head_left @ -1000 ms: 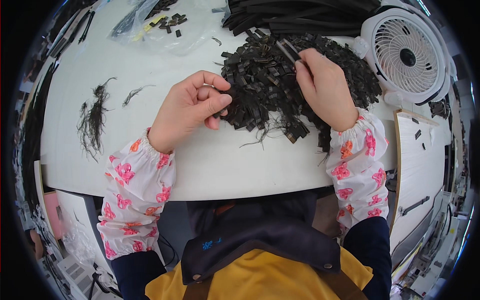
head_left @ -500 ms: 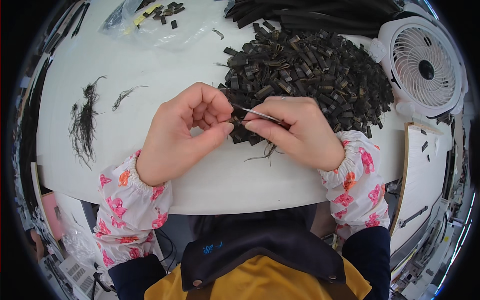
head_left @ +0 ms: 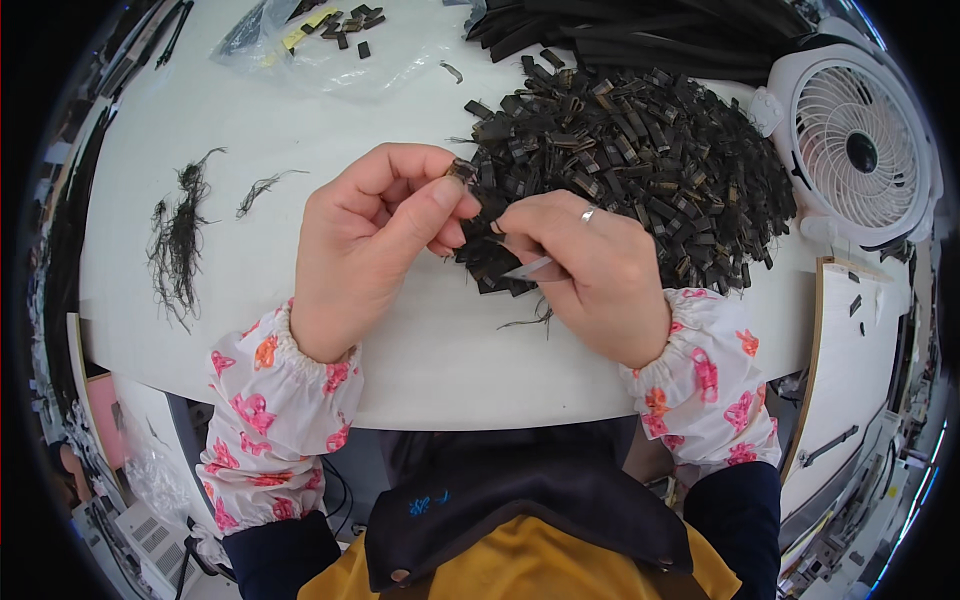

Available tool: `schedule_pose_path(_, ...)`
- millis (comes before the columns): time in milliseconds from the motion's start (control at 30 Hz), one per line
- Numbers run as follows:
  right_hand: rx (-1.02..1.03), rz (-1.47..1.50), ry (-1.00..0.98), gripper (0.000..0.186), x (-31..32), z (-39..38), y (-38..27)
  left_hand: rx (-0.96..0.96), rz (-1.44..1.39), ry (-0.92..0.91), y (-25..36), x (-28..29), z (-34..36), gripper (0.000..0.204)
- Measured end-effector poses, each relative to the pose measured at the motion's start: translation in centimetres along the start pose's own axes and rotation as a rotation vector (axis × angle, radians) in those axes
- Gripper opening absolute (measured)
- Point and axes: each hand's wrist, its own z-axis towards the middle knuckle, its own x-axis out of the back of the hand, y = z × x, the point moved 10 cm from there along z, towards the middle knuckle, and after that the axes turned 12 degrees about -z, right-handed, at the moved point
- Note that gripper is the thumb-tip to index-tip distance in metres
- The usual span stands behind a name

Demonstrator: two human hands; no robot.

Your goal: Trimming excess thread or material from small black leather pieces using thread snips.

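Observation:
My left hand (head_left: 375,235) is closed, pinching a small black fabric piece (head_left: 459,172) between thumb and index finger at the left edge of a large heap of similar black pieces (head_left: 630,150). My right hand (head_left: 590,270), with a ring on one finger, is closed on a slim silver metal tool (head_left: 527,270), whose pointed end sticks out leftward below the fingers; its exact kind is unclear. The right fingertips are just right of the pinched piece, over the heap's lower edge. Both hands are above the white table (head_left: 430,370).
Dark thread clumps (head_left: 180,240) lie at left. A clear plastic bag (head_left: 370,75) with small black pieces is at the back, beside long black strips (head_left: 640,40). A white fan (head_left: 860,150) stands at right, above a pale board (head_left: 845,370).
The right hand came down and left from the heap's top to beside the left hand. Since then the left hand rose slightly with its piece, and the tool's tip swung downward.

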Motion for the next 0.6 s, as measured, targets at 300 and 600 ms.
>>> schedule_pose_path(300, 0.053, -0.199, 0.188, 0.034, 3.1, 0.7, 0.1, 0.235, -0.336, -0.026, -3.0, -0.7, -0.1, 0.014)
schedule_pose_path(600, 0.137, -0.548, 0.163, 0.044, 2.5, 0.8, -0.8, 0.267, -0.292, 0.031, -3.0, -0.7, -0.4, 0.015)
